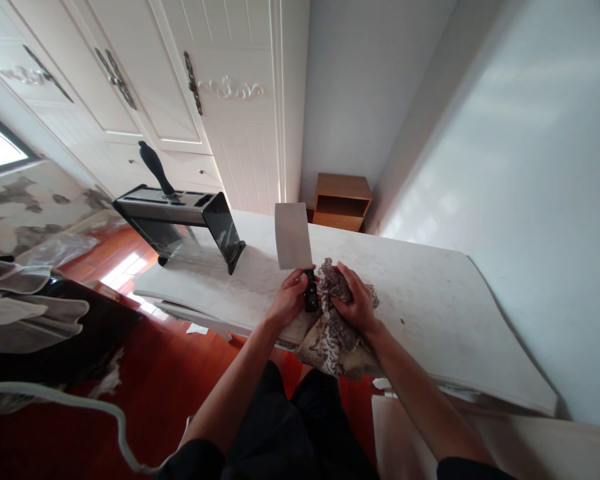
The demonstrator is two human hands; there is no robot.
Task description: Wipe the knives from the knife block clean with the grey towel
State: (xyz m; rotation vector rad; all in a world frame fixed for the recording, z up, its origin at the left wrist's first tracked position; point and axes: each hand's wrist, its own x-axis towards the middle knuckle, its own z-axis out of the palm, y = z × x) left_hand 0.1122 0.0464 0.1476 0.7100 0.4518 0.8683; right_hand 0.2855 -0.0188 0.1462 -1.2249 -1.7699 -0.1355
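Observation:
My left hand (pixel 291 297) is wrapped round the black handle of a cleaver (pixel 293 237), whose broad grey blade points away from me above the white tabletop (pixel 420 293). Beside it my right hand (pixel 356 298) grips a bunched, grey-brown shaggy cloth (pixel 336 287), close to the cleaver's handle. Part of the cloth hangs down over a tan fabric piece (pixel 313 340) at the table's near edge. Farther left stands a black and steel knife block (pixel 167 210) with clear panels, and one black-handled tool (pixel 155 167) sticks up from its top.
White cabinets (pixel 240 120) rise behind the table, and a small brown wooden nightstand (pixel 343 197) stands in the corner. A bluish-white wall (pixel 530 167) bounds the right side. On the left, draped white fabric (pixel 20 310) lies over a dark surface, with a white hose-like cord (pixel 95 403) nearer me.

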